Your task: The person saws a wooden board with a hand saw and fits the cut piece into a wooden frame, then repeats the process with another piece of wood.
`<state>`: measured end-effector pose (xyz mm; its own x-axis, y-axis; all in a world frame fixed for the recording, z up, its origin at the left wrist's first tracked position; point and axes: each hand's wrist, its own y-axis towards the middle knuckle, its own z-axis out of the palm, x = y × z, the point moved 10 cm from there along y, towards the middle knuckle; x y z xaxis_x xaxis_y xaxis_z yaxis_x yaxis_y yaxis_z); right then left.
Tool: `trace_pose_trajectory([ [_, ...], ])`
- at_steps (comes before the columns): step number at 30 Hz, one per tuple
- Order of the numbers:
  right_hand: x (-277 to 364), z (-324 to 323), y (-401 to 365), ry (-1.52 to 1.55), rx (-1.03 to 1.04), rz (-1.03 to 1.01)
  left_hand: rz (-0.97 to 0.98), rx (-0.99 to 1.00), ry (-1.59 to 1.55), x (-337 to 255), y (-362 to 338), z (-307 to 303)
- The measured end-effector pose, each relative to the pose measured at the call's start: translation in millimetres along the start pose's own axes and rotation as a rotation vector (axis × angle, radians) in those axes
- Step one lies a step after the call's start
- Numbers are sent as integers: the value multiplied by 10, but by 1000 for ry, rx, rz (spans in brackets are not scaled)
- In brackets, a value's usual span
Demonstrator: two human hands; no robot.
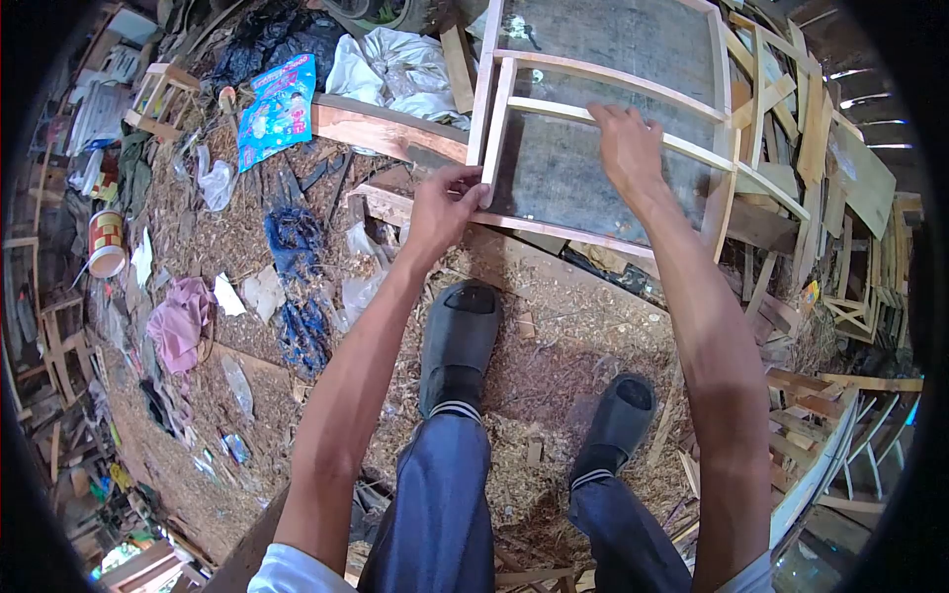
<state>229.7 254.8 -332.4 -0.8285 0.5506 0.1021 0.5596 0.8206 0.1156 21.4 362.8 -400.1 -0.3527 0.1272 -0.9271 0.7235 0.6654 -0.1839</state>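
Note:
A thin, pale wooden strip (554, 107) lies slantwise across a larger wooden frame (593, 234), which rests on a dark flat board (568, 168). The strip meets a shorter upright wooden piece (501, 128) near the frame's left side. My left hand (442, 210) is closed on the lower end of that upright piece, thumb and fingers pinching it at the frame's lower left corner. Farther right, my right hand (630, 148) has its fingers bent over the long strip; its fingertips are partly hidden. The strip's far end sticks out past the frame's right side.
Wood offcuts (776, 109) are piled at the right. A blue printed bag (277, 114), white plastic sacks (390, 74) and a wooden beam (390, 128) lie at the left. Shavings cover the floor around my shoes (463, 336), with a pink cloth (181, 321) and a bucket (106, 242).

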Motion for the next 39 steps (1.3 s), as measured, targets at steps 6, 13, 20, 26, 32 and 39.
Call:
trace_pose_trajectory([
  [6, 112, 51, 50, -44, -6, -19, 29, -77, 23, -3, -13, -52],
  [13, 57, 186, 44, 4, 19, -19, 56, -89, 146, -96, 20, 0],
  [20, -201, -645, -375, 166, -209, -123, 84, -124, 189, -73, 40, 40],
  [26, -1833, -808, -1186, 402, -35, 295, 55, -220, 312, -209, 36, 65],
  [32, -2113, -126, -1905, 661, -87, 576, 329, 210, 429, -1053, 150, 1209],
  [39, -2022, -195, -1830, 783, -198, 568, 484, 368, 543, -1442, -80, 2874],
])
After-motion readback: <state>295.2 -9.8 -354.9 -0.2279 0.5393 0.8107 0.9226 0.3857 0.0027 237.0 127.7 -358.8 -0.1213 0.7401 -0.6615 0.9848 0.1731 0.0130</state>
